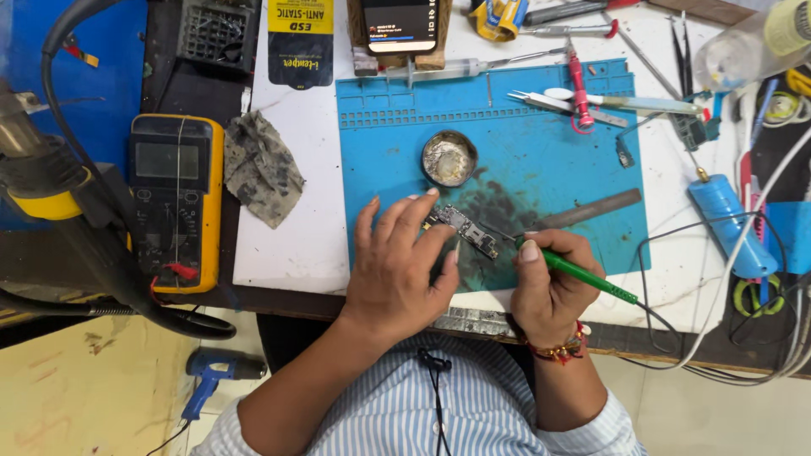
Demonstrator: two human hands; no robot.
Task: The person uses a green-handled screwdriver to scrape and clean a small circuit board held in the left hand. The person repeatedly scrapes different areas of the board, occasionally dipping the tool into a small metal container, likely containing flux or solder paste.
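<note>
A small dark circuit board (467, 230) lies on the blue work mat (541, 143). My left hand (399, 266) rests on the mat with its fingertips pressing the board's left end. My right hand (551, 283) grips a green-handled soldering iron (583, 274) like a pen, its tip pointing left at the board's right end. A cable runs from the iron's back end off to the right.
A round metal tin (449, 158) sits on the mat behind the board. Tweezers (541, 100) and a red-handled tool (579, 84) lie at the mat's back. A yellow multimeter (176, 198) and grey rag (260, 167) are left; a phone (400, 24) stands behind.
</note>
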